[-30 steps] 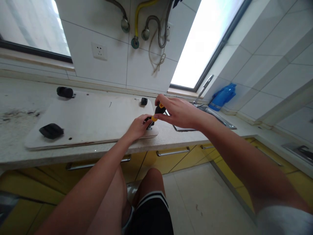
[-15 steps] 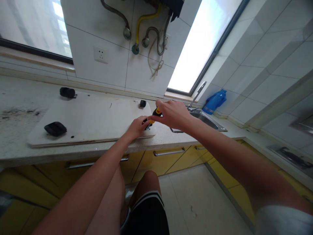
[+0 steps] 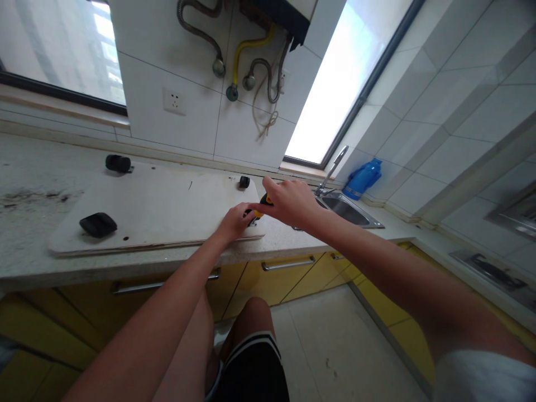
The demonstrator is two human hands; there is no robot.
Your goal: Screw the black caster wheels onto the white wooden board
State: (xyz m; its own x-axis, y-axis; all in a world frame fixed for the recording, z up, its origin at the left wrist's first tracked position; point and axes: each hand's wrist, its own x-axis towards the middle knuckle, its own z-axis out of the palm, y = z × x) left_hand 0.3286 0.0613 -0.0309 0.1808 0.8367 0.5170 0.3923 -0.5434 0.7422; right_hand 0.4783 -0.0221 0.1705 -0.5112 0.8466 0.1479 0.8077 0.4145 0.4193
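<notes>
My right hand (image 3: pixel 292 202) is closed around the handle of a black and yellow screwdriver (image 3: pixel 265 199), which tilts down toward the near right corner of a white board (image 3: pixel 167 204). My left hand (image 3: pixel 234 221) is closed at that corner, its fingers around a dark caster wheel mostly hidden by them. The screwdriver's tip is too small to make out there. Black caster wheels also stand on the board's other corners: one at the far left (image 3: pixel 118 163), one at the near left (image 3: pixel 98 225) and one at the far right (image 3: pixel 244 182).
The board lies on a pale stone counter (image 3: pixel 25 234) with dark dirt at the left. Right of my hands are a steel sink (image 3: pixel 349 211), a faucet (image 3: pixel 335 164) and a blue bundle (image 3: pixel 363 178). Yellow cabinets with handles (image 3: pixel 288 263) are below; hoses (image 3: pixel 238 56) hang on the wall.
The view has shifted slightly. My right hand has turned a little around the screwdriver handle, while my left hand stays at the board's corner.
</notes>
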